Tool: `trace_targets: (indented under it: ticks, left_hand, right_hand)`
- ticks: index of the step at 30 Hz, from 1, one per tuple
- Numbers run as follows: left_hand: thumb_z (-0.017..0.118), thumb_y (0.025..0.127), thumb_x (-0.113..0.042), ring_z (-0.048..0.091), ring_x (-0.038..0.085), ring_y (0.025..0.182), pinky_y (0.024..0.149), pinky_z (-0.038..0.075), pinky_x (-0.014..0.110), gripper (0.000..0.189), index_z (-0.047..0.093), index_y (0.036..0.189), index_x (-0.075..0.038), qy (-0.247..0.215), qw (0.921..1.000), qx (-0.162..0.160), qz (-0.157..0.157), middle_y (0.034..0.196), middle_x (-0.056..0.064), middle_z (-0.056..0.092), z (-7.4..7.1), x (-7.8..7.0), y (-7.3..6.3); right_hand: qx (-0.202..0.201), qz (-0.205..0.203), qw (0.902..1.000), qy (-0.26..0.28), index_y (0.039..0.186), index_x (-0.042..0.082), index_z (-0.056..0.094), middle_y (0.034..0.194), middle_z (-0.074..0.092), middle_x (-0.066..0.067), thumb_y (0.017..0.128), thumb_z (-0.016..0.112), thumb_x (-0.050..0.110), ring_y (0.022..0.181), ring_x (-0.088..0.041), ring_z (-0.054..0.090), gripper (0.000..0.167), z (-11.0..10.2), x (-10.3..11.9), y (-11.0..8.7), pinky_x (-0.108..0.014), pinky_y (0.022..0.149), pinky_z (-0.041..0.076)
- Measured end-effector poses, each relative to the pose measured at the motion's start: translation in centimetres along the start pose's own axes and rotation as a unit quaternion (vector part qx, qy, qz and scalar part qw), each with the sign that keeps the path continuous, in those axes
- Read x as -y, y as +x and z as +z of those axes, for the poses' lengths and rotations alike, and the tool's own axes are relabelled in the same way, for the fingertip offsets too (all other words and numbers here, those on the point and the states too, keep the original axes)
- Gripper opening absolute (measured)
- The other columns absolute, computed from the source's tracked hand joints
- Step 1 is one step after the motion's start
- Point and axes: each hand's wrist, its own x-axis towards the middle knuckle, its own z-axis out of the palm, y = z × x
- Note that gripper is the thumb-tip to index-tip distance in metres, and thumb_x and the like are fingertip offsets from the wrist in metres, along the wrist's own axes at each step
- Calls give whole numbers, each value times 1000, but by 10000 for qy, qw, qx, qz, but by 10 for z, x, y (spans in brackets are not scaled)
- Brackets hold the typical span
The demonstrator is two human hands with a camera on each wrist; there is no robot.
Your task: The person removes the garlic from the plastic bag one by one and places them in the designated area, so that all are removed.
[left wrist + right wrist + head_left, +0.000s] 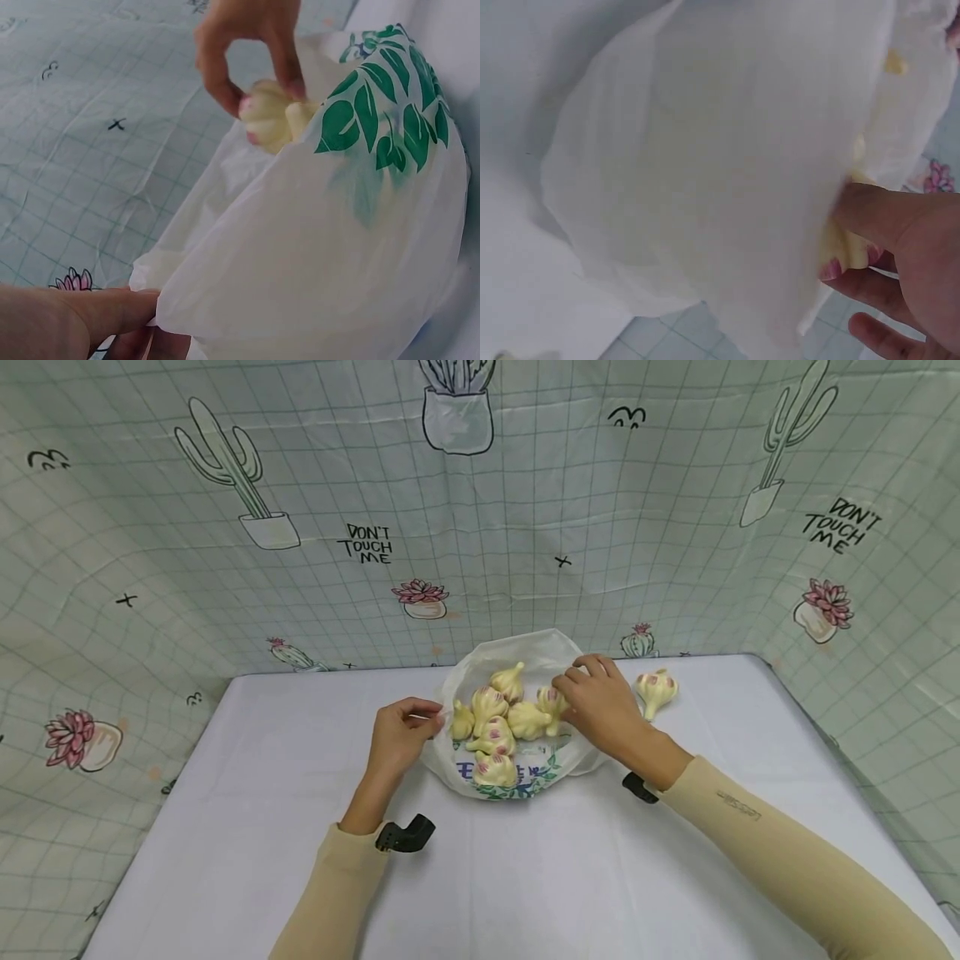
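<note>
**At frame centre, a right hand (603,706) pinches a garlic bulb (551,700) at a plastic bag (551,647)**

Near the middle of the head view, the white bag lies open, six more garlic bulbs (489,703) clustered inside it. Its right side is where the pinched bulb sits, held between the right thumb and fingers; the left wrist view shows this bulb at upper centre, above the bag's edge. Left of centre, the person's left hand (397,735) pinches the bag's rim between thumb and finger. Green leaves and blue lettering are printed on the bag's lower part. Right of the bag, close to the right hand, a lone bulb (657,690) lies on the white-covered table (262,818). Beige sleeves (326,893) reach in from the bottom and lower right, a black band (405,833) at each wrist. Across the upper frame spreads a gridded cloth (510,502) printed with potted cacti.
</note>
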Motion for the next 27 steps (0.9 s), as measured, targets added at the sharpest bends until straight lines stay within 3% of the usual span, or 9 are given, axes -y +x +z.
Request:
trace_targets:
  ticks: [7,15,27]
  left_hand:
    - [75,95,3,71,18,86,72,59,20,16,76,111,4,-78,10000,23,-51,108,19,73,-4,1,0]
    - [74,95,3,69,14,84,70,58,16,18,75,114,5,-141,9998,59,-106,109,20,72,-7,4,0]
    - [75,94,4,69,12,82,68,56,15,20,74,114,5,-250,9996,51,-147,108,19,71,-10,4,1]
  right_hand:
    - [-572,-125,9977,354,113,7,75,108,76,-10,72,99,18,118,-37,60,49,-22,1,-6,-52,110,44]
    - [-904,-78,9942,574,114,7,75,110,75,-10,71,99,14,118,-38,60,50,-41,-4,-17,-56,108,45]
    - [-1372,192,9884,619,111,6,75,102,75,-13,67,99,9,112,-41,60,50,-51,-33,-43,-58,103,44]
